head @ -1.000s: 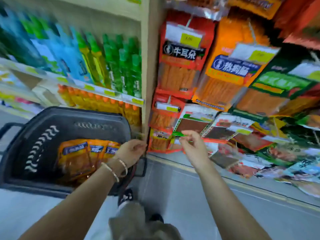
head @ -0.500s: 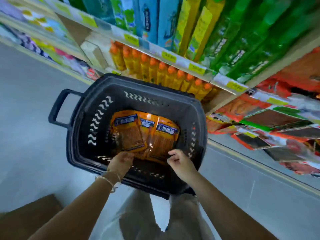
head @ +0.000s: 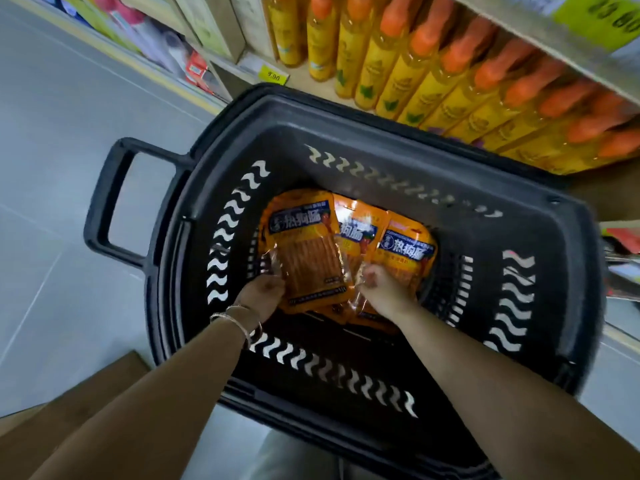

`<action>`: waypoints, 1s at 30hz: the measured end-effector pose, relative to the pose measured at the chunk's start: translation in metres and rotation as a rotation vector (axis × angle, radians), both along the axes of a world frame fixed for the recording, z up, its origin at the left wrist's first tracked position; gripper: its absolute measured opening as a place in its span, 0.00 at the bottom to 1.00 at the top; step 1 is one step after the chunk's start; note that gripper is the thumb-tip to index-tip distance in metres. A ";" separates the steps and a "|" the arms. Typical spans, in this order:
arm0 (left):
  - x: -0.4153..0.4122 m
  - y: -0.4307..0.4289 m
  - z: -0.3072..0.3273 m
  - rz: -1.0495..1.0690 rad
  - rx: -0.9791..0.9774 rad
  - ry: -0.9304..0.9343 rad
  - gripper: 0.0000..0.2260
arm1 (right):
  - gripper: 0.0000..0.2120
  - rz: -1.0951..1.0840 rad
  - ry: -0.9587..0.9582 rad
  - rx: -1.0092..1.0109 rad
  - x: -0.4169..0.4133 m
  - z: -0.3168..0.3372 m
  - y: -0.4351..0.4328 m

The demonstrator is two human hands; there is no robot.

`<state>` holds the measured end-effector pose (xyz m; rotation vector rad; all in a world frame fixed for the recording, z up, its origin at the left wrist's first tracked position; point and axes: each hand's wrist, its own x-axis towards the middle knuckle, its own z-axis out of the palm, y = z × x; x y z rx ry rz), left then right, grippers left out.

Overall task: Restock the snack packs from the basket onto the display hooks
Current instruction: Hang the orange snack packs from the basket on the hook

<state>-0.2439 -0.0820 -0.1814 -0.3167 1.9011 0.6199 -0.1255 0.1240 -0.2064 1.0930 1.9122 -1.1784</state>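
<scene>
A black plastic basket stands on the floor below me. On its bottom lie three orange snack packs with blue labels, overlapping. My left hand grips the lower left corner of the leftmost snack pack. My right hand curls over the lower edge of the rightmost snack pack, between it and the middle snack pack. Both forearms reach down into the basket. The display hooks are out of view.
A low shelf with a row of yellow bottles with orange caps runs behind the basket. The basket's handle sticks out to the left over grey floor tiles. A brown cardboard box sits at the lower left. Hanging packs show at the right edge.
A second ago both hands were up by the hanging packs. They dropped into the basket, my view tilted down and closer, and the fingers have now closed on the packs.
</scene>
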 end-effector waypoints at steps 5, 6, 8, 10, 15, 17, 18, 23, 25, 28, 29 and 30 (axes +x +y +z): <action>-0.009 0.002 -0.014 0.178 0.043 -0.060 0.08 | 0.15 -0.128 0.002 -0.004 -0.029 -0.046 -0.018; -0.012 0.004 -0.016 0.248 0.057 -0.060 0.08 | 0.14 -0.200 -0.016 -0.014 -0.034 -0.051 -0.022; -0.016 0.004 -0.019 0.311 0.052 -0.069 0.09 | 0.17 -0.323 -0.058 -0.035 -0.041 -0.058 -0.031; -0.016 0.004 -0.022 0.314 0.042 -0.077 0.10 | 0.21 -0.332 -0.075 -0.093 -0.042 -0.062 -0.040; -0.009 0.005 -0.019 0.195 -0.035 0.108 0.11 | 0.23 -0.287 -0.008 -0.153 -0.033 -0.046 -0.044; -0.009 0.005 -0.018 0.152 -0.036 0.142 0.16 | 0.22 -0.344 0.014 -0.152 -0.023 -0.034 -0.037; -0.009 0.005 -0.019 0.147 -0.028 0.129 0.18 | 0.22 -0.377 0.027 -0.170 -0.017 -0.028 -0.031; -0.009 0.011 -0.014 0.291 0.137 -0.149 0.30 | 0.18 -0.522 -0.004 -0.467 0.011 0.009 -0.016; -0.007 0.013 -0.016 0.362 0.187 -0.202 0.18 | 0.13 -0.519 -0.016 -0.616 0.013 0.020 -0.018; -0.006 0.012 -0.022 0.470 0.211 -0.182 0.05 | 0.23 -0.387 -0.074 -0.555 0.012 0.013 -0.018; -0.006 0.011 -0.025 0.431 0.187 -0.138 0.04 | 0.23 -0.396 -0.078 -0.465 0.010 0.006 -0.016; -0.007 0.009 -0.027 0.361 0.147 -0.085 0.05 | 0.22 -0.443 -0.061 -0.367 0.007 -0.002 -0.014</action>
